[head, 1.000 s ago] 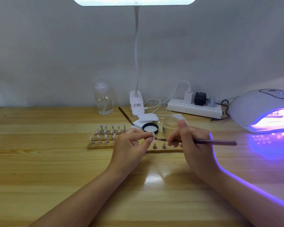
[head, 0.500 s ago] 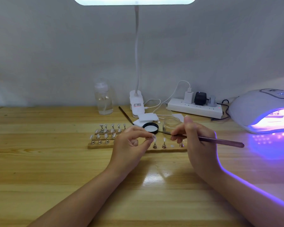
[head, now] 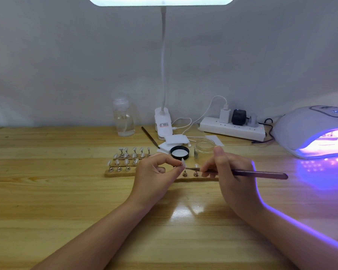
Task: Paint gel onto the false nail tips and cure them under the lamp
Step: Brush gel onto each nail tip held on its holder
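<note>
My left hand (head: 156, 172) pinches one pale false nail tip (head: 183, 161) on its small metal stand, lifted just above the wooden holder board (head: 117, 173). My right hand (head: 230, 172) grips a dark gel brush (head: 260, 174) like a pen; its bristle end points left, close under the held tip. Several other nail tips (head: 128, 156) stand in rows on the board's left part. A small clear glass jar (head: 204, 148) and its black lid (head: 180, 152) sit just behind my hands. The curing lamp (head: 308, 129) glows violet at the right.
A clear pump bottle (head: 124, 119), a white clip desk lamp (head: 163, 123), a second brush (head: 150, 137), white pads (head: 176, 139) and a power strip (head: 232, 129) with plugs line the back of the wooden table (head: 57, 201) by the wall.
My right hand drew the brush back toward the jar, then returned it leftward under the held tip. My left hand has kept the tip almost still.
</note>
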Demonstrator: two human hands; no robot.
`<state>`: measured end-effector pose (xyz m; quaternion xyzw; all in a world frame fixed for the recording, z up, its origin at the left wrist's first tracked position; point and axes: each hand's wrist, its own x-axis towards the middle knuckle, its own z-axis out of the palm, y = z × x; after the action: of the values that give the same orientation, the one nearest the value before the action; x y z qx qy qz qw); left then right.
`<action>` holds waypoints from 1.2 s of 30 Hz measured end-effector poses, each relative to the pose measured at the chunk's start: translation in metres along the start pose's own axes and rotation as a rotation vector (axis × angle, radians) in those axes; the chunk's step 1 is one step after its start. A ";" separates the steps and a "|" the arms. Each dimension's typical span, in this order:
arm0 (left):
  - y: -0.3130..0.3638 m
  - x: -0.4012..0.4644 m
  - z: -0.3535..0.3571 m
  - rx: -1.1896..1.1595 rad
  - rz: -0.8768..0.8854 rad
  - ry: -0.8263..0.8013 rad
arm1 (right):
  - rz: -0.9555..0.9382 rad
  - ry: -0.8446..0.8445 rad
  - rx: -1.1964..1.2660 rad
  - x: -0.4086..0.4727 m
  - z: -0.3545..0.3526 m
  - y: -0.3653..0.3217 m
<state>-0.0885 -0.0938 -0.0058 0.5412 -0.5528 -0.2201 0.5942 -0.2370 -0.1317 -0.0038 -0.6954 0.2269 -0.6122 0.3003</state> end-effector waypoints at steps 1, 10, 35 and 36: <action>0.000 0.000 0.000 0.000 -0.001 0.000 | -0.038 0.005 -0.033 0.001 0.000 0.000; 0.000 0.000 0.000 0.001 -0.013 0.007 | -0.044 0.006 -0.055 0.001 0.001 0.001; 0.003 -0.001 0.001 -0.010 -0.044 0.006 | -0.056 0.012 -0.051 0.001 0.001 0.002; 0.003 -0.001 0.000 -0.007 -0.047 0.001 | -0.048 -0.008 -0.057 0.001 0.002 0.003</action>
<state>-0.0903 -0.0916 -0.0034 0.5520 -0.5390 -0.2354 0.5910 -0.2351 -0.1346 -0.0052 -0.7114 0.2264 -0.6096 0.2664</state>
